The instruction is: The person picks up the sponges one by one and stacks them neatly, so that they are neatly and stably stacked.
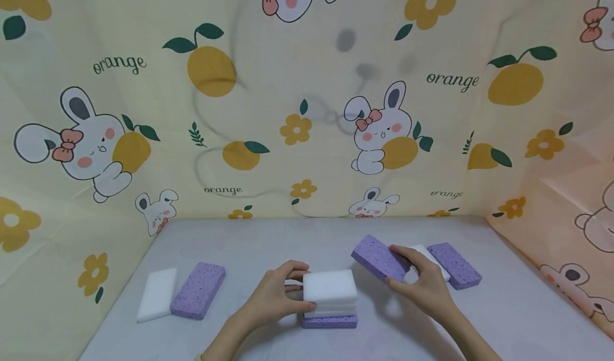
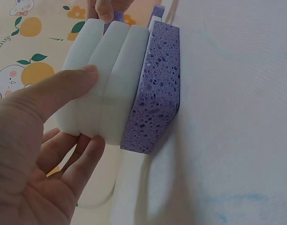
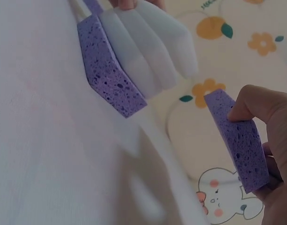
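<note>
A stack stands in the middle of the table: one purple sponge point(image 1: 329, 322) at the bottom, with three white sponges point(image 1: 330, 286) lying on top of it. My left hand point(image 1: 275, 291) grips the white sponges from the left side, thumb in front and fingers behind, as the left wrist view shows with the white layers point(image 2: 106, 84) between thumb and fingers. To the right of the stack, my right hand point(image 1: 427, 283) holds another purple sponge point(image 1: 379, 257) tilted in the air, apart from the stack. In the right wrist view the thumb presses on this raised sponge point(image 3: 241, 145).
On the table's left lie a white sponge point(image 1: 157, 295) and a purple sponge point(image 1: 199, 290), touching. Behind my right hand, a partly hidden white sponge point(image 1: 438, 262) lies beside a purple sponge point(image 1: 454, 265). A printed cloth point(image 1: 268, 83) encloses the table's back and sides.
</note>
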`<state>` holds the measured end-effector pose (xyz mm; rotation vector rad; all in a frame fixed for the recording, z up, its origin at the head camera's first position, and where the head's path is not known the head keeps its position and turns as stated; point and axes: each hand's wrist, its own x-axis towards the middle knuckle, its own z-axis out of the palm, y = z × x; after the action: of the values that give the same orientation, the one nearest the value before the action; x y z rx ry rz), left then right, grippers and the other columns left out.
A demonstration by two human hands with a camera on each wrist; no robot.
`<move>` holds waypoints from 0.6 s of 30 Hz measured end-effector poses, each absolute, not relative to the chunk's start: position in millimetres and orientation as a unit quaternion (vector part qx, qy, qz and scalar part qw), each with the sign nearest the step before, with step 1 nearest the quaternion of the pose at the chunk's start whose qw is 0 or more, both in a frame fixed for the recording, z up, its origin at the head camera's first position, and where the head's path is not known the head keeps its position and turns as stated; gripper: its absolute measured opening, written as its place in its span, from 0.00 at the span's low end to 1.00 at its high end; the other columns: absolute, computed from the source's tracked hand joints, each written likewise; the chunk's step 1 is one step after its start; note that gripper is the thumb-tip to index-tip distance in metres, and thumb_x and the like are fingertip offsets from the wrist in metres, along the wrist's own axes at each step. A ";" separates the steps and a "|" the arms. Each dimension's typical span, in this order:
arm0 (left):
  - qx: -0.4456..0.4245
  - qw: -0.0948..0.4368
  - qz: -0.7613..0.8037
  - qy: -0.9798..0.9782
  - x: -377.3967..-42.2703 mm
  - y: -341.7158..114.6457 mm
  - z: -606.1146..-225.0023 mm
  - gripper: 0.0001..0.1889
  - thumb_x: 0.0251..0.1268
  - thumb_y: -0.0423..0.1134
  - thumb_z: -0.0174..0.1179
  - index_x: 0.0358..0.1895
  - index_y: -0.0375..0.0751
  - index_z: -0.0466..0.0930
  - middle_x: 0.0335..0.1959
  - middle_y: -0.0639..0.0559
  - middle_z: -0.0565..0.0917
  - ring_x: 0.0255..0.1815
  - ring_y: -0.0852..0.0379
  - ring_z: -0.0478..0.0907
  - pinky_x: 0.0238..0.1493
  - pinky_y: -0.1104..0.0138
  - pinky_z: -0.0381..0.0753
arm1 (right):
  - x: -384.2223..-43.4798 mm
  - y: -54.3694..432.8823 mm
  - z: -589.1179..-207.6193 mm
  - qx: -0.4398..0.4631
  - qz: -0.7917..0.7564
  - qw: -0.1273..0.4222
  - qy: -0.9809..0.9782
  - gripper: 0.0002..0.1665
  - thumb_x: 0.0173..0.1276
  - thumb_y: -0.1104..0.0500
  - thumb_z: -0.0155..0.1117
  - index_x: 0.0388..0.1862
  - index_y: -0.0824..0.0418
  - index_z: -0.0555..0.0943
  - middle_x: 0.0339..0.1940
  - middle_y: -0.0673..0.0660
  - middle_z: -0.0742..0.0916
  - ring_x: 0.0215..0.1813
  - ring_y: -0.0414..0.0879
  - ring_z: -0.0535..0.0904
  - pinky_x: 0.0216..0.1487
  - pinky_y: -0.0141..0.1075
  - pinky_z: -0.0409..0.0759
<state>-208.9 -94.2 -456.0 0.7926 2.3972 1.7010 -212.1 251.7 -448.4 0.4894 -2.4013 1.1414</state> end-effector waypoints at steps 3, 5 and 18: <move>0.260 0.049 0.560 0.785 -208.8 -94.4 -455.5 0.35 0.47 0.39 0.79 0.59 0.42 0.72 0.52 0.54 0.83 0.54 0.54 0.78 0.54 0.68 0.80 | -210.3 249.6 -444.8 0.177 0.428 0.207 -0.862 0.41 0.45 0.70 0.80 0.62 0.64 0.77 0.59 0.58 0.82 0.60 0.38 0.73 0.63 0.18 0.63; 0.260 0.049 0.563 0.783 -208.7 -94.3 -455.6 0.35 0.46 0.38 0.79 0.59 0.42 0.72 0.52 0.53 0.83 0.54 0.54 0.78 0.54 0.67 0.80 | -208.6 248.2 -442.7 0.179 0.439 0.202 -0.857 0.41 0.46 0.69 0.80 0.62 0.63 0.77 0.59 0.58 0.81 0.61 0.38 0.72 0.64 0.18 0.62; 0.255 0.055 0.563 0.784 -208.2 -94.2 -453.9 0.34 0.47 0.39 0.79 0.59 0.43 0.72 0.52 0.54 0.83 0.55 0.54 0.77 0.55 0.67 0.81 | -195.8 233.1 -425.0 0.223 0.498 0.185 -0.817 0.42 0.47 0.72 0.80 0.64 0.62 0.76 0.62 0.58 0.80 0.63 0.42 0.72 0.67 0.22 0.63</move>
<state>-208.2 -94.2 -453.9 0.7738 2.3792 1.7102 -195.8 233.1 -425.0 0.6278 -2.3038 1.4030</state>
